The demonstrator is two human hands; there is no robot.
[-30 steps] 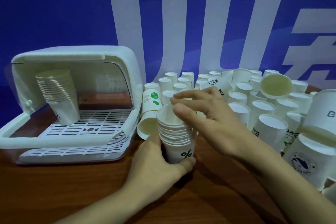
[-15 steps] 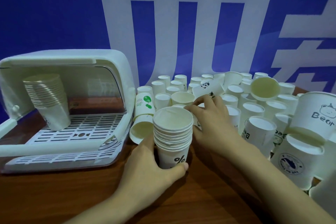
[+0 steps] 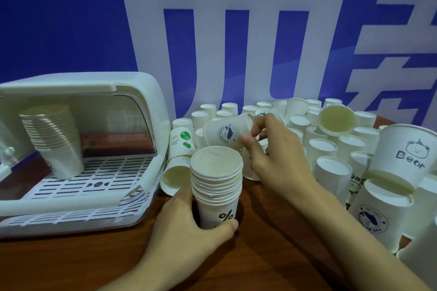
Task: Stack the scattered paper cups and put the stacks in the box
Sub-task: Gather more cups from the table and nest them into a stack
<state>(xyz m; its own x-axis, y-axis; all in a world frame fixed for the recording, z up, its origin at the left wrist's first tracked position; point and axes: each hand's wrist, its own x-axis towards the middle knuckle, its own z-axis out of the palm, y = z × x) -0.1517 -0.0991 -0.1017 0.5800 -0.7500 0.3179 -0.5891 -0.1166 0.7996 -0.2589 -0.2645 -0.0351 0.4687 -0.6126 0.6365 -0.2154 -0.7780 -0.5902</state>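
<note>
My left hand (image 3: pixel 186 227) grips the bottom of an upright stack of white paper cups (image 3: pixel 216 184) that stands on the brown table; the lowest cup bears a "%" mark. Just behind and above the stack, my right hand (image 3: pixel 276 156) holds a single paper cup with a blue round logo (image 3: pixel 224 133), tilted on its side. The white plastic box (image 3: pixel 142 111) stands open at the left, with another cup stack (image 3: pixel 54 139) leaning inside on its slotted tray. Many scattered cups (image 3: pixel 324 149) stand upside down behind and to the right.
A cup with a green print (image 3: pixel 182 142) and one lying on its side (image 3: pixel 175 176) rest against the box's right wall. Large "Bear" cups (image 3: pixel 406 153) crowd the right edge. A blue and white banner (image 3: pixel 236 42) closes the back. Bare table (image 3: pixel 71 262) lies in front.
My right hand has picked the blue-logo cup out of the scattered group and lifted it toward the stack. My left hand has kept its hold on the stack.
</note>
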